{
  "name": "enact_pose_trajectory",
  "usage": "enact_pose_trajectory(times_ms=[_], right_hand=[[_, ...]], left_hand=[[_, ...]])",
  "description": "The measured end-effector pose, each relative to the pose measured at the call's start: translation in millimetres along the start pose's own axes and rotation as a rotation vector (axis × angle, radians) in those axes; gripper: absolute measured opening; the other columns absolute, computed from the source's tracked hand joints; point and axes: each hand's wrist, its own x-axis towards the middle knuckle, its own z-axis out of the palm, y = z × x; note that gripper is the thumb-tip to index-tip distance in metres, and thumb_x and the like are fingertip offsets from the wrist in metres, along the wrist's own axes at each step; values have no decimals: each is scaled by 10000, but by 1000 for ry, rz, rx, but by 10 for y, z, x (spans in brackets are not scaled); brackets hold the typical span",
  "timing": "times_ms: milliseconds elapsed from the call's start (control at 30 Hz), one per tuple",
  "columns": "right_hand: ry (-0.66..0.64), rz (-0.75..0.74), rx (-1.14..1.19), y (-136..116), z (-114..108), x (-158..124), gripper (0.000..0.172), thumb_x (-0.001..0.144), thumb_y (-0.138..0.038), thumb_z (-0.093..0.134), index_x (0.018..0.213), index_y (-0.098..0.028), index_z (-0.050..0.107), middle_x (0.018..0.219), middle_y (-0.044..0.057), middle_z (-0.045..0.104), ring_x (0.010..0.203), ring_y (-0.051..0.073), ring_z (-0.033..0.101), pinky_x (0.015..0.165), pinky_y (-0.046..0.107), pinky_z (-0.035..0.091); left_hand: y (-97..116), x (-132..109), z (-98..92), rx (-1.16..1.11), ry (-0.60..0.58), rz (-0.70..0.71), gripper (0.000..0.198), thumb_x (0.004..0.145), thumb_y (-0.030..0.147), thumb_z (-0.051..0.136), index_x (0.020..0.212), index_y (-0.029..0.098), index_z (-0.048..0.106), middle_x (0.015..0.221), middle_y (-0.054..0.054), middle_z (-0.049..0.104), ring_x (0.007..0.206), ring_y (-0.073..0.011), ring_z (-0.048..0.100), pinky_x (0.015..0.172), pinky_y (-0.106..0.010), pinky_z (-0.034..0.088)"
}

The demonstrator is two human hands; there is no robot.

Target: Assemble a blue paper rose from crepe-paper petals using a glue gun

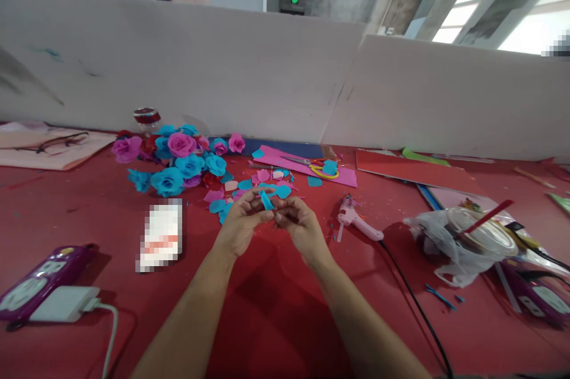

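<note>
- On my feed, the left hand (240, 221) is curled, with thumb and fingertips pinched on a small blue paper piece (266, 199).
- The right hand (301, 226) is curled the same way. Its fingertips meet the left's and are closed on the lower end of the same piece.
- I see the blue paper piece standing up slightly tilted between the two hands, held just above the red table (267, 313), in the middle of my view.
- Just beyond the hands lie loose cut petals (243, 189) in blue and pink, and behind them a heap of paper roses (178, 156).
- A pink sheet (303, 166) lies to the right of the petals, with scissors (323, 171) on it.
- A glue gun (356, 221) lies near the right hand, not touching it, its black cord running toward me.
- Farther right I see a crumpled plastic bag (445, 245).
- At the far left a purple power strip (40, 277) holds a white charger (66, 303).
</note>
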Motion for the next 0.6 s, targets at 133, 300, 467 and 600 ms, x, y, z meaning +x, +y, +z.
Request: enact_pose_trajectory(times_ms=[133, 300, 467, 600], right_hand=[[-10, 36, 64, -58, -17, -9, 166, 699, -218, 692, 796, -210, 558, 689, -44, 604, 583, 94, 551, 631, 254, 462], [-85, 126, 142, -105, -28, -25, 212, 691, -233, 713, 833, -213, 558, 686, -32, 652, 564, 96, 557, 627, 251, 439], [-118, 168, 151, -89, -19, -25, 256, 663, -269, 736, 844, -216, 562, 667, -28, 651, 551, 104, 545, 609, 253, 437], [-81, 111, 33, -60, -6, -21, 176, 698, -283, 708, 784, -205, 576, 655, -27, 630, 574, 105, 555, 616, 251, 437]], left_hand=[[53, -8, -57, -21, -81, -41, 549, 624, 104, 763, 1129, 224, 585, 933, -46, 729, 898, -185, 662, 717, -255, 493], [65, 2, -48, -23, -16, -50, 452, 666, 152, 746, 1085, 192, 583, 831, -53, 731, 740, -169, 674, 622, -247, 490], [40, 16, -6, -47, 61, -39, 445, 596, 133, 779, 982, 192, 566, 647, 37, 658, 514, -106, 588, 519, -235, 475], [16, 29, -5, -42, 69, -5, 437, 586, 97, 771, 948, 200, 550, 635, 61, 612, 561, -81, 564, 539, -197, 461]])
